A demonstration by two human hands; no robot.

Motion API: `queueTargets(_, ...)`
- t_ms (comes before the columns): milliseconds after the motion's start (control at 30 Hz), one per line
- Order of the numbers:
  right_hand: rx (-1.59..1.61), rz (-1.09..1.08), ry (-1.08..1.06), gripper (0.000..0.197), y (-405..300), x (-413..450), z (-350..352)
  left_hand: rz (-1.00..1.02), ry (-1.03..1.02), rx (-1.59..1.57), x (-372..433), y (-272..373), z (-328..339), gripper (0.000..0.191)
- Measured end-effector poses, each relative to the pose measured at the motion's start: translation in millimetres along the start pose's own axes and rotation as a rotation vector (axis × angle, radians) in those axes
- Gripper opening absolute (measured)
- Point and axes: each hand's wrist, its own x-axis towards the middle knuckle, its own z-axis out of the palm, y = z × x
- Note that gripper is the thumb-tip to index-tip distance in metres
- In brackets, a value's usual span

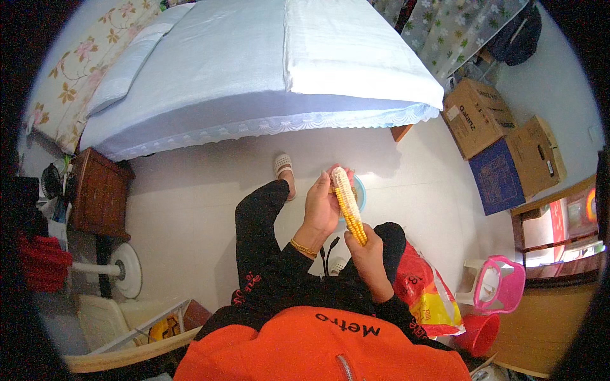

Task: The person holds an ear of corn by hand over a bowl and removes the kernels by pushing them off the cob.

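An ear of dried yellow corn [349,205] is held at a slant in front of me, its far end and part of one side bare of kernels. My left hand [323,202] cups the bare far end, with the thumb beside the cob. My right hand [366,247] grips the near end, where rows of kernels remain. Beyond and below the cob, a light blue basin [362,193] shows in part on the floor; its contents are mostly hidden by the corn and my left hand.
A bed with a pale blue cover [214,62] stands ahead. To the right are cardboard boxes [479,116], a red and yellow plastic bag [424,295], a red bucket [478,333] and a pink-rimmed stool [517,285]. A wooden nightstand [100,195] and a white round base [128,270] are at left.
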Motion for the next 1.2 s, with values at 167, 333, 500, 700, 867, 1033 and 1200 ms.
queueTargets(167,-0.013,0.032,-0.001,0.028,3,0,-2,0.035,-0.003,0.209,6,-12,-11,0.036)
queueTargets(333,-0.040,0.036,0.028,0.028,8,2,-8,-0.022,-0.032,0.161,6,-17,-10,0.036)
queueTargets(500,0.096,0.153,0.053,0.028,21,4,-17,-0.189,0.180,-0.087,24,-39,-45,0.034)
queueTargets(700,0.329,0.315,0.102,0.020,21,6,-39,-0.270,0.350,0.291,71,-89,-116,0.031)
queueTargets(867,0.334,0.281,0.060,0.018,20,8,-39,-0.225,0.416,0.386,103,-93,-159,0.037)
queueTargets(1033,0.301,0.296,0.067,0.018,28,11,-38,-0.467,0.298,0.543,61,-64,-87,0.046)
queueTargets(1200,0.254,0.244,0.043,0.018,28,13,-21,-0.295,-0.113,0.273,15,-38,-17,0.046)
